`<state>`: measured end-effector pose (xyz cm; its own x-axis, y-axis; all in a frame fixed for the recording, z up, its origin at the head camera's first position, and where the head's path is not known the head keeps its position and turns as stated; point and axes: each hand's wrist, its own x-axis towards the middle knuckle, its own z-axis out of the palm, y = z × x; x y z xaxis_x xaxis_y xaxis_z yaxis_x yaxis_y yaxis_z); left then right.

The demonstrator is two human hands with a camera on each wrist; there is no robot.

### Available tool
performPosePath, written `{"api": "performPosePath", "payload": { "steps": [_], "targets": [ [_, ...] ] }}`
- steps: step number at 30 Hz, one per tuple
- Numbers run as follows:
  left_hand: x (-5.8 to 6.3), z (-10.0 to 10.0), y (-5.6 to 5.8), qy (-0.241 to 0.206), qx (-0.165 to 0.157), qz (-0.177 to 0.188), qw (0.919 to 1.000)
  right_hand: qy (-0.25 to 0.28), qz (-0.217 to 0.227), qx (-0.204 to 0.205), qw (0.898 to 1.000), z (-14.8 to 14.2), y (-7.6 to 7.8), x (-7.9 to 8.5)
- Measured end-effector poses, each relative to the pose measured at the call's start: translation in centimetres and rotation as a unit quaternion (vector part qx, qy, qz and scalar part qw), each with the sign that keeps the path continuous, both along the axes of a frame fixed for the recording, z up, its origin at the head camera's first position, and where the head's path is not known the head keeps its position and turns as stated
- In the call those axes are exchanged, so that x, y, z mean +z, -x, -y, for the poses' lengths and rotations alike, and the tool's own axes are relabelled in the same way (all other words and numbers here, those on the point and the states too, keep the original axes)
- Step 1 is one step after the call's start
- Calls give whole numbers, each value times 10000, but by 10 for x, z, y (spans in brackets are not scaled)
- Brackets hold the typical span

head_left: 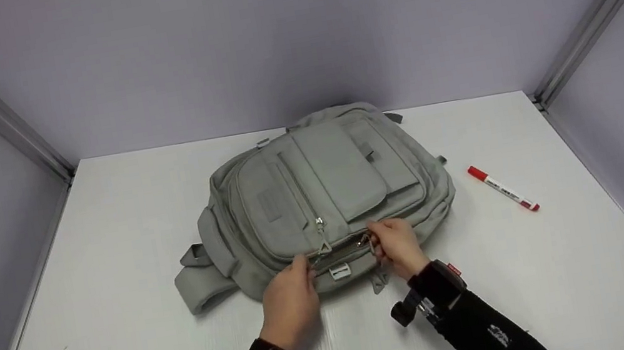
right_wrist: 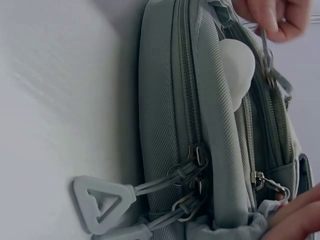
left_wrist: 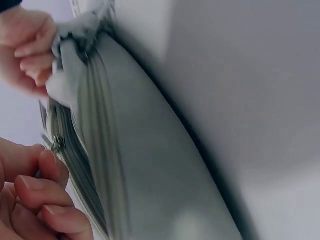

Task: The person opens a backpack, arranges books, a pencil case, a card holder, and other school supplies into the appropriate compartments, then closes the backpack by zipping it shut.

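Note:
A grey-green backpack [head_left: 326, 185] lies front up on the white table. Along its near edge runs a zipped pocket, partly parted. My left hand [head_left: 291, 299] pinches a zipper pull [right_wrist: 266, 47] at the left of this opening. At the right end, my right hand [head_left: 397, 243] grips bunched backpack fabric [right_wrist: 245, 227], right beside a metal zipper slider [right_wrist: 259, 179]. Between the hands a pale rounded tab [right_wrist: 239, 70] sits on the pocket's lip. Two triangular zipper pulls [right_wrist: 102, 205] hang from the lower compartment. The right fingertips are partly hidden by fabric.
A red-capped white marker [head_left: 503, 188] lies to the right of the backpack. One strap [head_left: 203, 285] sticks out at the left. Grey panels [head_left: 289, 39] wall the table [head_left: 92, 338] at the back and both sides.

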<state>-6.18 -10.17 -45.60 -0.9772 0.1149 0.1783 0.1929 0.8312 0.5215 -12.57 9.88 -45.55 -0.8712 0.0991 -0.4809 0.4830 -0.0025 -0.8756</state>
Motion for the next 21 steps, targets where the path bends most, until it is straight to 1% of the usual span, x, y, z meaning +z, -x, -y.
{"api": "performPosePath", "payload": {
  "steps": [4,9,13,17,19,21],
  "targets": [
    [-1,23,0,196,175,-352,9990,28,-30,12,10000,-3,0,0],
    [-1,50,9,471,391,-705,9956,54,-45,4,10000,-5,-1,-1],
    [0,67,19,604,572,-1104,9904,-111,-186,81,9997,-5,-1,-3],
    [-2,78,32,762,800,-1401,9840,-254,-255,102,9993,-4,-1,-4],
    [-4,83,39,794,829,-1470,9825,-233,-221,81,9995,-3,-1,-4],
    [-6,87,46,777,745,-1494,9829,-216,-210,77,9995,-2,-2,-2]
  ]
}}
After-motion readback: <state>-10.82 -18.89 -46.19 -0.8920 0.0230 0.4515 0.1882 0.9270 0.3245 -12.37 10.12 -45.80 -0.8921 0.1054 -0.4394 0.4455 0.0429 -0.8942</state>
